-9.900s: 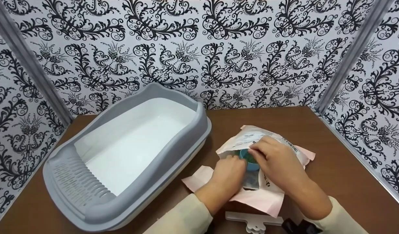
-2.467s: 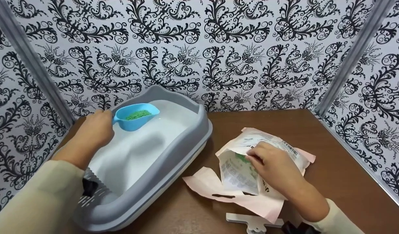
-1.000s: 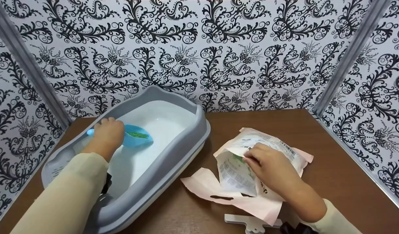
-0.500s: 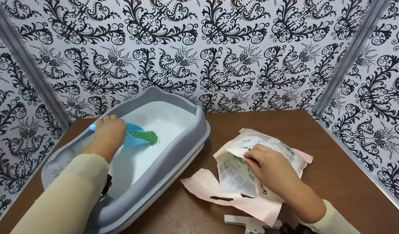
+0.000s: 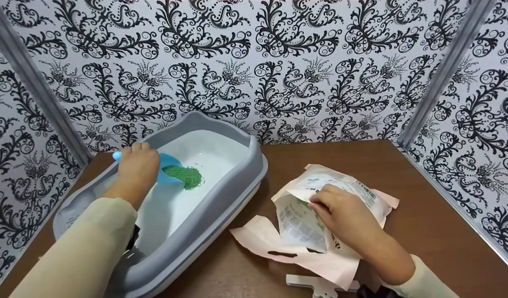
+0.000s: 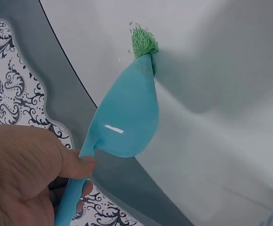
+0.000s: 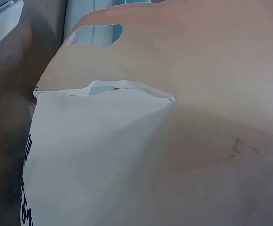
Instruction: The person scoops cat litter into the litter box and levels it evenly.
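My left hand (image 5: 138,171) grips the handle of a blue scoop (image 6: 127,110), tilted low inside a grey-rimmed white litter box (image 5: 225,194). Green granules (image 5: 190,179) lie in a small heap at the scoop's lip, some on the white floor of the box. In the left wrist view my thumb lies along the scoop's handle. On the right, my right hand (image 5: 349,215) pinches the top edge of a torn-open pink and white bag (image 5: 336,174) and holds its mouth apart. A little green shows inside the bag. The right wrist view shows mostly the bag's surface up close.
A white sealing clip (image 5: 312,283) lies at the table's front edge, just below the bag's pink flap (image 5: 320,267). The brown table (image 5: 279,151) is bounded by patterned walls (image 5: 254,62) at the back and sides.
The left hand carried the filled scoop from the bag to the litter box, lowered and tipped it; green granules slid onto the box floor. The right hand kept its pinch on the bag.
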{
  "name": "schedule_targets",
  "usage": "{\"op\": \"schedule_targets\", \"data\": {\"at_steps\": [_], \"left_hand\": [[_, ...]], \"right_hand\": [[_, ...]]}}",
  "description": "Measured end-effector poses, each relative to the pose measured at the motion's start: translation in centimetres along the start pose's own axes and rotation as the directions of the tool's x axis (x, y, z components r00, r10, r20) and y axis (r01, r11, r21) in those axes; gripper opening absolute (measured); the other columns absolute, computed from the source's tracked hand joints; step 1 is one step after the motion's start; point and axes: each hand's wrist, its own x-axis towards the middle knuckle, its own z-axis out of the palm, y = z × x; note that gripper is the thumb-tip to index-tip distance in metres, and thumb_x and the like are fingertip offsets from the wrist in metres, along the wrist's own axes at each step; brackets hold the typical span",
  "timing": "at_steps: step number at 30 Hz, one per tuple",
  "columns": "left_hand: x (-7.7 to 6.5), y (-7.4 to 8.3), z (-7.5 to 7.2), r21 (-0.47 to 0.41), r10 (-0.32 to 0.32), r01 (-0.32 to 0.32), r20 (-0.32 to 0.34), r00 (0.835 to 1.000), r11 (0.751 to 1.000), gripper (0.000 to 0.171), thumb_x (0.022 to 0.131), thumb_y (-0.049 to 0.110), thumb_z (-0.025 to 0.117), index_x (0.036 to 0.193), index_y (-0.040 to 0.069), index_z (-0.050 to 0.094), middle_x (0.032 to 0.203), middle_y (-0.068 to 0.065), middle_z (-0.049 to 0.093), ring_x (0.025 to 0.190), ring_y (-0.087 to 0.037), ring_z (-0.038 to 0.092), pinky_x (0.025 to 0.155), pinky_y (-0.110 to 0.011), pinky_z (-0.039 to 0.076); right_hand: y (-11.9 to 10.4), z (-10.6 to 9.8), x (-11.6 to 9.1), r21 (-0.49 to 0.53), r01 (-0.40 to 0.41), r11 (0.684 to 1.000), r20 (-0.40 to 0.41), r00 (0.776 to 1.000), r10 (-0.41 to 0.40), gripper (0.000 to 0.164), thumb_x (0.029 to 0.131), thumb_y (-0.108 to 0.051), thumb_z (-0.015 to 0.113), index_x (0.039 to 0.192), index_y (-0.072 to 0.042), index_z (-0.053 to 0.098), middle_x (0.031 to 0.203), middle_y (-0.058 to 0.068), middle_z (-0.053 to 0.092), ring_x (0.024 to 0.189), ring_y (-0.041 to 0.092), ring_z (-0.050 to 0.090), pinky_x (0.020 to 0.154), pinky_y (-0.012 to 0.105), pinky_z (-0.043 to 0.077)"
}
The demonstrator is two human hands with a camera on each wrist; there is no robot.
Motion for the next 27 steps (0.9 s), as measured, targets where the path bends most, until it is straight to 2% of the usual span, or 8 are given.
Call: {"op": "schedule_targets", "data": {"at_steps": [5,11,18,22,27], "left_hand": [[-0.2,0.0,-0.2,0.036,0.016,-0.014,-0.056,0.998,0.999,0.018,0.084,-0.007,0.050,0.098,-0.009,0.060,0.096,-0.024,0.050,0.099,-0.042,0.046,0.088,-0.055,0.039],[-0.2,0.3,-0.5,0.095,0.036,-0.028,-0.086,0.996,0.995,0.022,0.079,-0.007,0.055,0.100,-0.009,0.059,0.102,-0.025,0.050,0.103,-0.042,0.045,0.092,-0.055,0.037],[-0.2,0.8,-0.6,0.209,0.073,-0.048,-0.118,0.990,0.977,0.027,0.080,-0.006,0.056,0.106,-0.011,0.058,0.105,-0.026,0.049,0.103,-0.041,0.045,0.094,-0.052,0.036],[-0.4,0.9,-0.7,0.242,0.088,-0.054,-0.131,0.988,0.969,0.032,0.077,-0.007,0.057,0.109,-0.012,0.058,0.103,-0.026,0.049,0.102,-0.040,0.046,0.095,-0.052,0.037],[-0.6,1.1,-0.6,0.206,0.078,-0.033,-0.217,0.973,0.978,0.016,0.081,-0.006,0.056,0.096,-0.010,0.060,0.098,-0.023,0.050,0.096,-0.038,0.046,0.089,-0.050,0.037]], "right_hand": [[0.0,0.1,-0.1,0.004,-0.002,1.000,0.007,1.000,0.002,0.008,0.079,-0.013,0.077,0.083,-0.017,0.071,0.077,-0.012,0.058,0.068,0.001,0.053,0.064,0.024,0.050],[0.0,0.2,-0.1,0.011,-0.018,1.000,0.025,1.000,0.018,0.006,0.081,-0.016,0.076,0.083,-0.018,0.071,0.077,-0.013,0.057,0.068,0.001,0.052,0.064,0.024,0.049],[0.0,0.0,-0.1,0.012,-0.025,1.000,0.031,0.999,0.025,0.006,0.081,-0.016,0.076,0.083,-0.017,0.071,0.077,-0.012,0.057,0.068,0.001,0.053,0.065,0.024,0.050],[-0.1,0.0,0.0,0.016,-0.032,0.999,0.042,0.999,0.031,0.005,0.081,-0.016,0.076,0.084,-0.017,0.071,0.077,-0.012,0.058,0.069,0.002,0.055,0.066,0.025,0.051],[0.0,0.1,-0.1,0.021,-0.007,1.000,0.023,1.000,0.006,0.007,0.080,-0.014,0.076,0.084,-0.018,0.071,0.077,-0.012,0.058,0.069,0.001,0.052,0.065,0.024,0.049]]}}
